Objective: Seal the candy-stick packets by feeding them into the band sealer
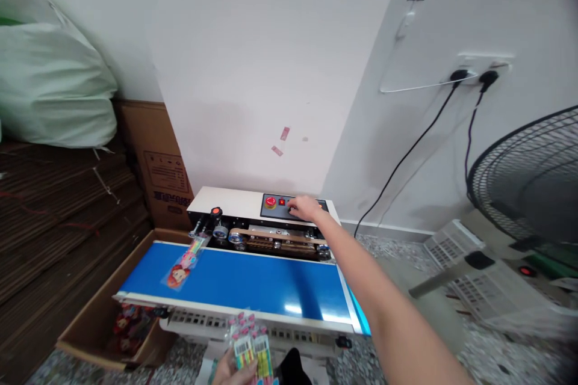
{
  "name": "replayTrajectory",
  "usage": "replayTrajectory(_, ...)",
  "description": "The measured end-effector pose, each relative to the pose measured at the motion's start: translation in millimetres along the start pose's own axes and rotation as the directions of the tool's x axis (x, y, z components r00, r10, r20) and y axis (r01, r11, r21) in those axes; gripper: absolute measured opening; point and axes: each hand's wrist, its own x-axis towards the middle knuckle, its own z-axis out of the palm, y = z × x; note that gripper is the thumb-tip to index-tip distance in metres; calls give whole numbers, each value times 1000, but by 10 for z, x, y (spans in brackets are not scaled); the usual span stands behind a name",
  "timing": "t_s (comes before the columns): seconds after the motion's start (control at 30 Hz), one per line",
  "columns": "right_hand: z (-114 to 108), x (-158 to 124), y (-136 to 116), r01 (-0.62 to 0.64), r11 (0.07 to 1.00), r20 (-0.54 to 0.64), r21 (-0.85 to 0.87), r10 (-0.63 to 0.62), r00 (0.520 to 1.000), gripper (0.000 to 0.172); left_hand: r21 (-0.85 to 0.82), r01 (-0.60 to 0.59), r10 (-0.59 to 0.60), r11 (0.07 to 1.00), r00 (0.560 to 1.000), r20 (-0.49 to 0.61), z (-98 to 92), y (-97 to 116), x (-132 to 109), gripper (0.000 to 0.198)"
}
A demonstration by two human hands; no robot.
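Note:
A white band sealer (226,197) with a blue conveyor belt (253,283) stands before me. My right hand (304,207) reaches to its control panel (268,213), fingers closed on a dark knob (292,211), which they partly hide. A red stop button (270,201) and a lit red switch (282,202) lie left of the fingers. Low in front of the belt, my left hand (237,370) grips several clear packets (253,352) with barcode labels and pink tops. One bagged packet with a cartoon figure (180,271) lies at the belt's left end, its top by the sealer's rollers.
An open cardboard box (88,328) holding colourful packets sits below the belt's left end. Stacked flat cardboard (67,222) and a big pale sack (54,78) are at left. A fan (533,180) and a white crate (487,289) stand right; a black cord (406,153) hangs from the wall socket.

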Motion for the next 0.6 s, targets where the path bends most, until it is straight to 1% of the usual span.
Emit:
replayTrajectory(0.07, 18, 3, -34, -10, 1000, 0, -22, 10, 1000, 22, -7, 24, -24, 1000, 1000, 4, 16, 22, -10, 71)
replayTrajectory(0.23, 39, 7, -60, -46, 997, -4, -57, 46, 999, 18, -11, 17, -17, 1000, 1000, 3, 39, 50, -27, 69)
replayTrajectory(0.33, 3, -9, -52, -55, 997, -19, -63, 54, 998, 24, -25, 18, -18, 1000, 1000, 1, 35, 33, -14, 70)
replayTrajectory(0.43, -63, -33, -59, -75, 996, -72, -52, 71, 995, 33, -56, 11, -11, 998, 1000, 2, 9, -11, 13, 71)
replayTrajectory(0.5, -100, -42, -84, -89, 995, -101, -38, 85, 991, 33, -53, 1, -1, 999, 1000, 8, -10, -45, 31, 69)
replayTrajectory(0.6, -110, -35, -148, -77, 997, -112, -15, 75, 991, 30, -24, -14, 14, 1000, 1000, 16, -25, -73, 47, 60)
